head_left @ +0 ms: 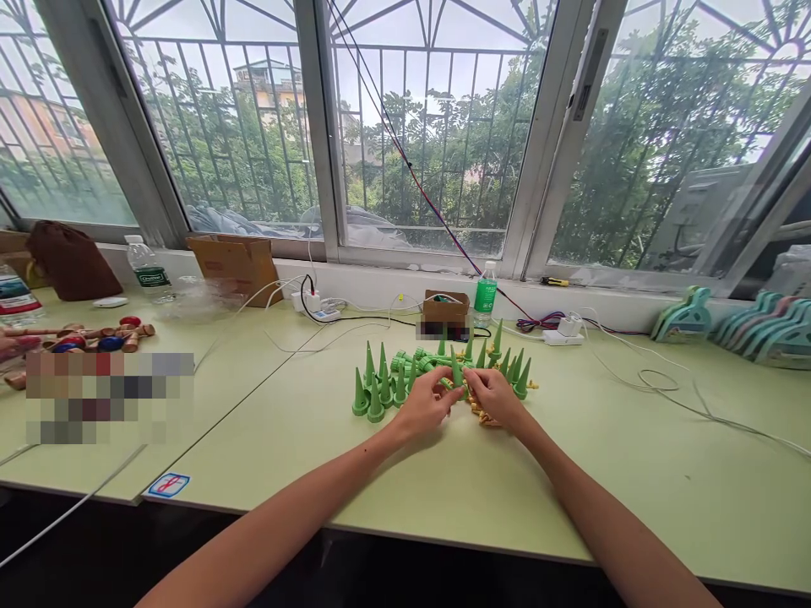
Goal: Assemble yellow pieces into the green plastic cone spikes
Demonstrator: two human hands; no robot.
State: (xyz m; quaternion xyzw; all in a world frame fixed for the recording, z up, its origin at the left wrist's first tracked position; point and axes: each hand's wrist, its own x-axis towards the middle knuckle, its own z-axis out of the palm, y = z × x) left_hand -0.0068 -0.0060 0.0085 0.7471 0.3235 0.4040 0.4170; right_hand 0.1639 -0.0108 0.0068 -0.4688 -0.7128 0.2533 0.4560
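My left hand [427, 404] is closed with thumb and fingers around a green plastic cone-shaped spike [456, 368], its point upward. Right beside it, my right hand [499, 395] pinches with fingertips close to the spike; whatever lies between them is too small to make out. Several more green spikes [374, 397] stand upright on the table left of my left hand, and others [522, 380] stand beyond my right hand. Behind the hands lie green pieces [405, 361] on their sides. A heap of small yellow parts [485, 415] lies beneath my right hand, partly hidden by it.
A small cardboard box [446, 309] and a green-labelled bottle [486, 295] stand at the back. White cables [697, 405] run across the right side. Teal plastic pieces [684, 317] stand far right. At the left, another person's hand [8, 344] is near wooden toys [120, 338].
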